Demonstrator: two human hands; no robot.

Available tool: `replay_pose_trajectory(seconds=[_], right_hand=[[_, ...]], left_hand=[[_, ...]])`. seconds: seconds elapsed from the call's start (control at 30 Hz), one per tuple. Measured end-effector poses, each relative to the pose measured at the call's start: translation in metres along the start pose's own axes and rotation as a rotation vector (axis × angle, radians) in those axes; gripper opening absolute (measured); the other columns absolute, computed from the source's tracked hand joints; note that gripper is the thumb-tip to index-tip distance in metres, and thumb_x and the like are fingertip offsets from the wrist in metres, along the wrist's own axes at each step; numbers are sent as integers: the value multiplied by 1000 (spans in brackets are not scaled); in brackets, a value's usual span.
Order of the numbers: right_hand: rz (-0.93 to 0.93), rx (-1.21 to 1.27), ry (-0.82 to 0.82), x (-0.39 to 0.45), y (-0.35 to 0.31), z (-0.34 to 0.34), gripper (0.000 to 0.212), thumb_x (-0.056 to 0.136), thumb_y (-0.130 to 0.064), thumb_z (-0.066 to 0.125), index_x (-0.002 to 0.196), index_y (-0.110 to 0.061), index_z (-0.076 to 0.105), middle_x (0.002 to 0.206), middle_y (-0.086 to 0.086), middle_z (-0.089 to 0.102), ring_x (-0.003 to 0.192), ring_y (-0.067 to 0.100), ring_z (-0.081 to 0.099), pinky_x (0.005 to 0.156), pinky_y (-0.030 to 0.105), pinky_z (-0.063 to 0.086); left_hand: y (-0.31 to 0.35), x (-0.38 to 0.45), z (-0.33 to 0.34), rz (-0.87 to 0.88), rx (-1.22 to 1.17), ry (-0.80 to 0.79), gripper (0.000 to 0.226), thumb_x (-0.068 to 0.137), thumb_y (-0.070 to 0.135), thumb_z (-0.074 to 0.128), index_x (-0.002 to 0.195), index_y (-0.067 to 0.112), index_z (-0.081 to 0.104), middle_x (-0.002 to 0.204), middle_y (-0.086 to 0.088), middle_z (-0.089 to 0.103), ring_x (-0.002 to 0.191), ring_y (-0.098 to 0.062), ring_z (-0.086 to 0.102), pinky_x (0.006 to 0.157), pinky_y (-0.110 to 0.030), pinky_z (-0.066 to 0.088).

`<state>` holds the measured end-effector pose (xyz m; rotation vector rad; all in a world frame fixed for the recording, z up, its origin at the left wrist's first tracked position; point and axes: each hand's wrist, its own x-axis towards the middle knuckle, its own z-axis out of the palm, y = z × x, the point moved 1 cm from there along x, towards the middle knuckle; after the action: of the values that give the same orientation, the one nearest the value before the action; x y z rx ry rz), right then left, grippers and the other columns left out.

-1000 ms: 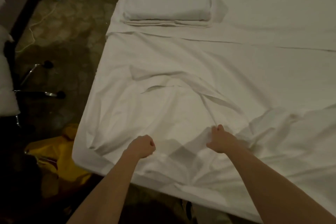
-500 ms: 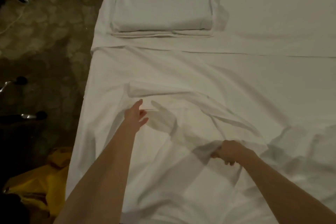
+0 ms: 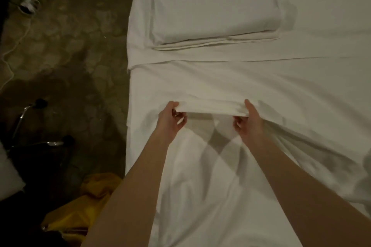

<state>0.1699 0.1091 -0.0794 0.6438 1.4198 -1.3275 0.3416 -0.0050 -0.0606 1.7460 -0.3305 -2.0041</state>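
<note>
A white sheet (image 3: 251, 86) lies wrinkled across the bed. A folded edge of the sheet (image 3: 210, 107) is raised a little off the bed, stretched between both hands. My left hand (image 3: 170, 119) pinches its left end, thumb on top and fingers curled beneath. At the right end my right hand (image 3: 249, 121) grips the fold the same way. Loose cloth trails from the right hand toward the lower right.
A white pillow (image 3: 212, 2) rests on folded linen (image 3: 200, 44) at the head of the bed. The bed's left edge (image 3: 128, 126) drops to a patterned floor (image 3: 70, 56). A yellow bag (image 3: 80, 212), chair legs (image 3: 36, 126) and a cable (image 3: 12, 46) are on the floor.
My left hand let go, reached forward open and now pinches the raised fold. My right hand carried its bunched cloth up the bed. The view shifted toward the pillow.
</note>
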Motion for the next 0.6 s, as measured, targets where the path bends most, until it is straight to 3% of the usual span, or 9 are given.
replay_pose_trajectory(seconds=[0.1, 0.17, 0.27, 0.33, 0.37, 0.43, 0.5, 0.6], right_hand=[[-108, 45, 85, 5, -2, 32, 20, 87, -31, 65, 100, -17, 58, 81, -2, 61, 62, 9, 59, 47, 19, 45], [-163, -7, 100, 6, -5, 48, 19, 91, -29, 59, 103, -15, 55, 79, 0, 62, 57, 9, 59, 50, 20, 43], [-280, -105, 96, 12, -23, 56, 14, 95, -23, 49, 88, -12, 55, 64, 0, 66, 43, 9, 53, 46, 20, 38], [-316, -188, 103, 20, -41, 47, 20, 94, -19, 49, 78, -13, 59, 61, -2, 65, 42, 8, 53, 48, 20, 38], [-305, -244, 101, 25, -49, 38, 20, 93, -18, 49, 78, -14, 61, 65, -1, 65, 45, 8, 54, 49, 20, 39], [-235, -363, 74, 33, -59, 15, 18, 94, -17, 49, 81, -16, 61, 72, 1, 63, 50, 10, 56, 50, 20, 40], [-170, -462, 52, 39, -64, -12, 15, 95, -17, 49, 83, -15, 58, 74, 3, 64, 47, 10, 58, 45, 18, 37], [-176, -550, 70, 40, -68, -47, 8, 94, -14, 50, 89, -12, 56, 75, 5, 66, 42, 8, 59, 46, 18, 35]], left_hand=[[37, 7, -5, 92, -123, 21, 24, 90, 13, 50, 66, 14, 47, 61, 0, 51, 57, -12, 52, 52, -21, 48], [67, 15, -15, 138, -229, 29, 26, 92, 14, 46, 66, 15, 45, 47, 4, 51, 46, -7, 54, 45, -18, 46], [108, 25, -31, 211, -347, 66, 32, 97, 16, 37, 65, 15, 41, 39, 6, 49, 35, -3, 51, 39, -13, 44], [119, 30, -39, 283, -344, 149, 28, 99, 22, 39, 73, 15, 47, 57, 4, 62, 52, -5, 62, 60, -17, 55], [118, 33, -40, 303, -291, 184, 23, 100, 25, 41, 81, 16, 50, 74, 4, 66, 69, -6, 66, 73, -23, 56], [101, 38, -37, 284, -139, 182, 17, 100, 29, 41, 99, 17, 53, 101, 6, 65, 97, -11, 64, 85, -32, 51], [69, 40, -20, 210, -36, 81, 16, 101, 26, 41, 108, 19, 53, 109, 4, 62, 100, -15, 62, 85, -34, 47], [4, 29, 28, 128, 193, -42, 10, 99, 16, 45, 103, 19, 54, 96, 0, 62, 82, -13, 61, 71, -29, 46]])
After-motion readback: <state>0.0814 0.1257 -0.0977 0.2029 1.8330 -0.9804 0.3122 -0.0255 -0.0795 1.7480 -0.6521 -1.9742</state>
